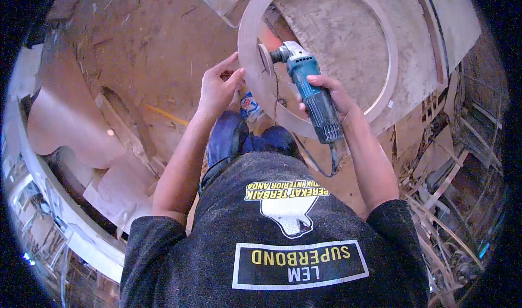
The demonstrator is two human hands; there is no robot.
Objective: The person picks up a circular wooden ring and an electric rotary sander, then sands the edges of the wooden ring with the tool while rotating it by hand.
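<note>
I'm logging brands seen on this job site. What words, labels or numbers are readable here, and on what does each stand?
"LEM SUPERBOND", yellow letters in a white-framed black box on the person's dark shirt, seen upside down.
"PEREKAT TERBAIK" and "TERBAIK INTERIOR ANDA", yellow, arched above the white emblem on the same shirt, partly cut off by folds.
Teal angle grinder in the right hand: markings too blurred to read.
Small blue-and-white packet below the left hand: print too small to read.

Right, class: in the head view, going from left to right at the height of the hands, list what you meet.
Curved plywood offcut → left hand on the ring's edge → sanding disc → teal angle grinder → right hand → far side of the wooden ring → heap of thin wood strips.
</note>
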